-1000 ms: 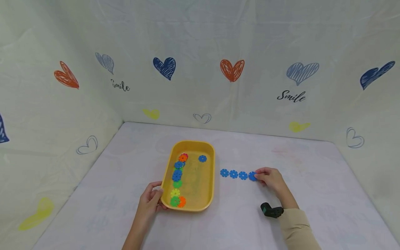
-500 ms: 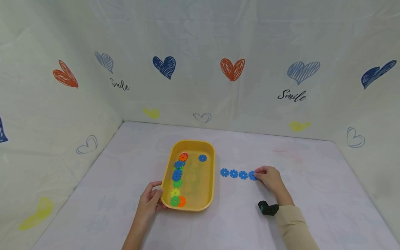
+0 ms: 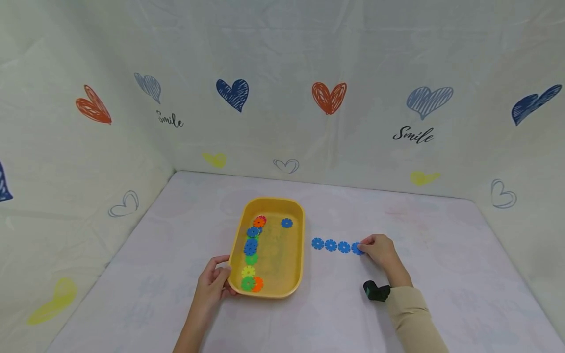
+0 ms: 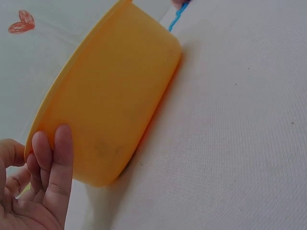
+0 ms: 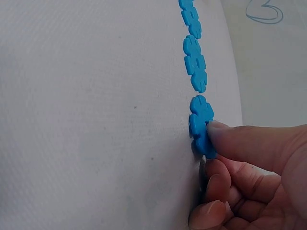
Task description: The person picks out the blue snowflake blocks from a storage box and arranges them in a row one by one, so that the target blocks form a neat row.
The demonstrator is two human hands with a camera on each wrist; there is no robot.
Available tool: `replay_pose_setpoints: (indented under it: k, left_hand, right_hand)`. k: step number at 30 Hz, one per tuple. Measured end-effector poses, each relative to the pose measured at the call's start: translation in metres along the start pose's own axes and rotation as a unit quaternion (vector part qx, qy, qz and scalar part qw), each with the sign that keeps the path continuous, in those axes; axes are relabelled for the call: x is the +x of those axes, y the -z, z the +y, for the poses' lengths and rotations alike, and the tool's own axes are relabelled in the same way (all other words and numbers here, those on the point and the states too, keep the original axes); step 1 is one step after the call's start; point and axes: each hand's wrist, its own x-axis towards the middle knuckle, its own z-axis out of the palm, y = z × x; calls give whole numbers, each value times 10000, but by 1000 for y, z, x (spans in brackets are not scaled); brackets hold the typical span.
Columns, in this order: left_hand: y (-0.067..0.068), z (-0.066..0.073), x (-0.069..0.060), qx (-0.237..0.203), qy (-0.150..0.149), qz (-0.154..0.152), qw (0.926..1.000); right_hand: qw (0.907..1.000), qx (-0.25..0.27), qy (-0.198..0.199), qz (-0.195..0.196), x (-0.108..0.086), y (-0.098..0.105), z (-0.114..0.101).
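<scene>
My left hand [image 3: 213, 282] grips the near left corner of a yellow plastic tray [image 3: 280, 262]. In the left wrist view its fingers [image 4: 62, 153] lie against the tray's outer wall, with the thumb at the rim. To the right of the tray, several blue snowflake discs [image 3: 330, 245] form a straight row flat on the table. My right hand [image 3: 384, 254] pinches the rightmost blue disc [image 5: 199, 120] between thumb and fingers. In the right wrist view that disc sits slightly raised at its near edge, close beside its neighbour [image 5: 194, 64]; whether they touch is hard to tell.
Inside the tray, overlapping green, yellow, orange and blue discs [image 3: 250, 247] line the left side, and a single blue disc [image 3: 287, 223] lies at the far right. A black device [image 3: 376, 291] is at my right wrist. A heart-printed sheet [image 3: 282, 122] hangs behind the table.
My right forearm and the black wrist device have shifted slightly left, while the fingers stay on the end disc. My left hand and the tray hold still.
</scene>
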Motion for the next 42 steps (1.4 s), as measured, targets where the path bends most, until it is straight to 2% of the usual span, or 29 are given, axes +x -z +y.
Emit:
replay_pose_setpoints:
  k: [6, 30, 36, 42]
  left_hand:
    - [0, 0, 0, 1, -11, -3, 10000]
    - [-1, 0, -1, -74, -149, 39, 9999]
    - [0, 0, -1, -63, -157, 37, 9999]
    - [-1, 0, -1, -66, -160, 32, 9998]
  right_hand:
    - [10000, -22, -94, 2, 1, 0, -1]
    - [9997, -236, -23, -66, 1, 0, -2]
    - [9997, 61, 64, -225, -1, 7, -3]
    - [9981, 487, 387, -39, -5, 13, -16]
